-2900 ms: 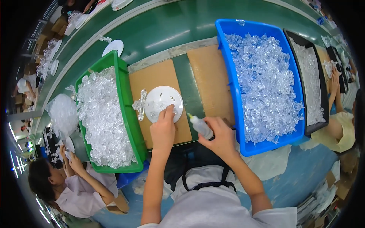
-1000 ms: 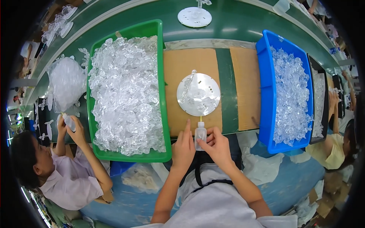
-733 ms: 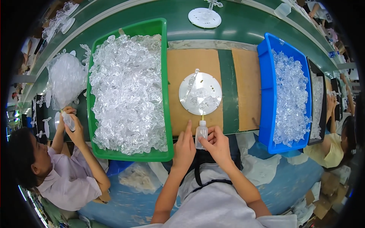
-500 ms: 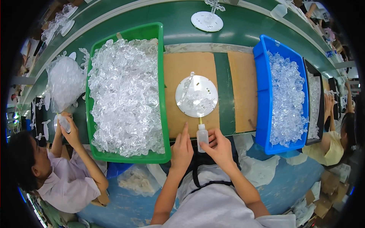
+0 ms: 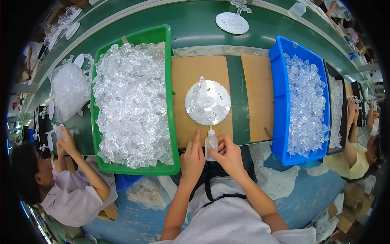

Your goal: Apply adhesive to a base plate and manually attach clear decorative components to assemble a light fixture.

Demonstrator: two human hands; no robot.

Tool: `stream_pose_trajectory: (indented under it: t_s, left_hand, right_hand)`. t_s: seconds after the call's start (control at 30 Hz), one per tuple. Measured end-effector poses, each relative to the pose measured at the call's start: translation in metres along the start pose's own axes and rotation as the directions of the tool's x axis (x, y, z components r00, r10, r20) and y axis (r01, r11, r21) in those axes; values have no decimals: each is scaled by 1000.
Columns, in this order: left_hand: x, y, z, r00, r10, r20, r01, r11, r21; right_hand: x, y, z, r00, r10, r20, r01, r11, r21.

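Observation:
A round white disc [image 5: 222, 95] lies on a cardboard sheet in front of me. On it rest a long clear plastic piece [image 5: 197, 94] at the left and other clear pieces toward the near side. My right hand [image 5: 228, 156] grips a small translucent dropper bottle [image 5: 211, 143], held upright in the picture. Its thin yellowish tip meets the disc's near rim; whether it touches cannot be told. My left hand [image 5: 192, 162] is beside the bottle with nothing in it, its fingers stretched forward over the near edge of the cardboard [image 5: 183, 122].
A green bin [image 5: 171, 101] heaped with clear plastic parts stands left, a blue bin [image 5: 280, 101] of similar parts right. Beyond, another white disc [image 5: 231, 23] with a clear piece sits on the green belt [image 5: 183, 28]. A co-worker [image 5: 75, 195] at left holds a similar bottle.
The far disc has moved right along the belt. My right hand has shifted the bottle slightly left along the near disc's rim. At left, the co-worker's bottle has drawn away from the clear bag.

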State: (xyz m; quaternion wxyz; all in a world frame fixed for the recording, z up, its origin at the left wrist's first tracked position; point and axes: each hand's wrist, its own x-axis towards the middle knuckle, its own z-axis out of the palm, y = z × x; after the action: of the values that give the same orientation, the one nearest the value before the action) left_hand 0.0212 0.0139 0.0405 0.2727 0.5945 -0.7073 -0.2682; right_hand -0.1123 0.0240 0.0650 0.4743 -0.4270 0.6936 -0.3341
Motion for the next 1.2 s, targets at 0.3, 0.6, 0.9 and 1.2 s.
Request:
stream_pose_trajectory:
  t_s: [0.3, 0.6, 0.9, 1.2]
  left_hand:
    - [2, 6, -2, 996, -88, 5, 88, 996, -24]
    - [22, -4, 20, 948, 176, -266, -169, 984, 51]
    - [19, -23, 32, 900, 243, -363, -177, 962, 207]
    - [17, -23, 38, 895, 270, -355, -172, 943, 284]
  right_hand:
    - [-12, -11, -26, 998, 26, 55, -21, 996, -92]
    - [78, 21, -66, 763, -421, -490, 362, 907, -215]
    - [9, -110, -88, 974, -166, 155, 227, 692, -685]
    - [219, -170, -62, 396, -388, 832, 878, -107, -467]
